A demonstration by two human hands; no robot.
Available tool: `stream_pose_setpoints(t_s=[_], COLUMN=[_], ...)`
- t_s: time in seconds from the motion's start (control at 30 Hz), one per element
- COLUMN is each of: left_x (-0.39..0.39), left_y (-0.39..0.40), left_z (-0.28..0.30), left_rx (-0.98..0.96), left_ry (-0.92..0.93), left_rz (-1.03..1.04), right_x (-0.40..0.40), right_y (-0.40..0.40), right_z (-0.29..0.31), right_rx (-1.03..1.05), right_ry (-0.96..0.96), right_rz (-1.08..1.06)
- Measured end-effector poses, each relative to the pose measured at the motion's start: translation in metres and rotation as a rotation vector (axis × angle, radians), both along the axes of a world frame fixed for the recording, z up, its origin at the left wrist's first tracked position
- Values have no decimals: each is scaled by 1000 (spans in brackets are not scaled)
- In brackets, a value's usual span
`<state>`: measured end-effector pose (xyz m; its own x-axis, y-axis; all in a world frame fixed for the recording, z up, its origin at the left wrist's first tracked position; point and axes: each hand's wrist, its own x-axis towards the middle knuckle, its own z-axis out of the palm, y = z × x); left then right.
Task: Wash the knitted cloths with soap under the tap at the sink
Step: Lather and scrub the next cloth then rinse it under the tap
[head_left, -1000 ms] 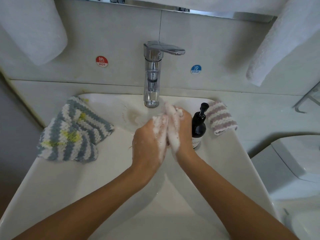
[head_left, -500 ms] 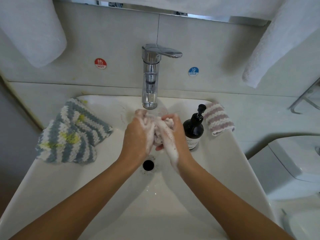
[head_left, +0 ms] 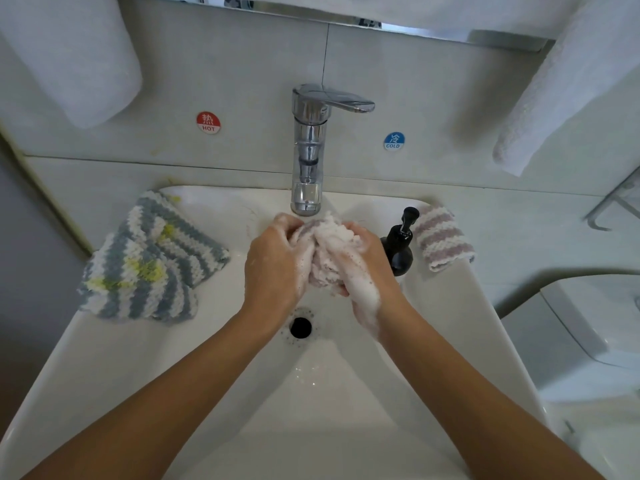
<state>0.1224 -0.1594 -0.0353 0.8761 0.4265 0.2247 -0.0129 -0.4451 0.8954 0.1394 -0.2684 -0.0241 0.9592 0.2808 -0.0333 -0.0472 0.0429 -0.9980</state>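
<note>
Both hands, left hand [head_left: 277, 265] and right hand [head_left: 363, 268], are curled tight around a lathered pink knitted cloth [head_left: 327, 251], bunching it just below the tap [head_left: 306, 150] spout so suds drop into the sink [head_left: 207, 358]. Left of them lies a grey-striped knitted cloth [head_left: 149, 265]; right, beyond the soap bottle [head_left: 400, 244], a pink-striped cloth [head_left: 440, 237] waits within reach, probably.

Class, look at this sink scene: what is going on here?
A person is scrubbing a soapy knitted cloth between the left hand and right hand, over the sink just below the tap. Foam covers the cloth and both hands. A grey, white and yellow cloth lies on the left rim; a pink striped cloth lies on the right, beside a black soap bottle.
</note>
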Motion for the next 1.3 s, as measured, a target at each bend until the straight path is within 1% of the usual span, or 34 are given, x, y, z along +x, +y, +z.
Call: stream_pose_setpoints(t_s=[0.07, 0.17, 0.3, 0.4, 0.53, 0.57, 0.63, 0.7, 0.77, 0.83, 0.9, 0.93, 1.0, 1.03, 1.07, 1.1, 1.13, 1.17, 1.2, 1.3], left_x=[-3, -12, -12, -7, -2, 0, 3, 3, -1, -10, -20, -24, -20, -15, -10, -5, -1, 3, 5, -6], left_y=[-2, -9, -14, -13, -3, 0, 5, 6, 0, -12, -28, -35, -40, -39, -37, -33, -29, -25, -22, -30], left_z=[-1, -5, -9, -4, -2, -4, -6, -7, -9, -13, -19, -21, -26, -28, -28, -26, -22, -21, -20, -19], left_rx=[32, 42, -206, -400, -488, -492, -475, -481, -426, -315, -271, -243, -271, -248, -212, -217, -280, -336, -350, -326], left_ry=[-30, -54, -65, -68, -35, -33, -41, -34, -21, -34, -43, -31, -27, -36, -57, -64, -72, -85, -109, -159], left_rz=[-19, -61, -14, -32, 50, 86, 124, 131, 87, -13, -110, -120, -81, -41, -5, 24, 51, 64, 90, 64], right_x=[1, 4, 1, -3, -2, -1, -3, -7, -5, 0, 3, 4, 3, 3, 2, -2, -6, -11, -14, -6], right_y=[4, 10, 9, 8, 7, 7, 9, 13, 17, 20, 18, 17, 13, 13, 13, 15, 18, 21, 23, 23], right_z=[-2, -7, -5, 0, 0, -2, -6, -7, -10, -14, -11, -9, -8, -11, -17, -23, -27, -28, -28, -14], right_rx=[-22, -17, 35, 103, 144, 123, 29, 26, 49, -16, 12, 36, 92, 81, 50, -6, -50, -60, -55, -81], right_ry=[-24, -2, -8, 40, 67, 47, -30, -19, 42, 18, 7, 20, 54, 54, 38, 7, -25, -41, -55, -146], right_rz=[-48, -107, -56, -39, -128, -152, -119, -113, -190, -310, -404, -410, -369, -338, -316, -294, -267, -252, -225, -265])
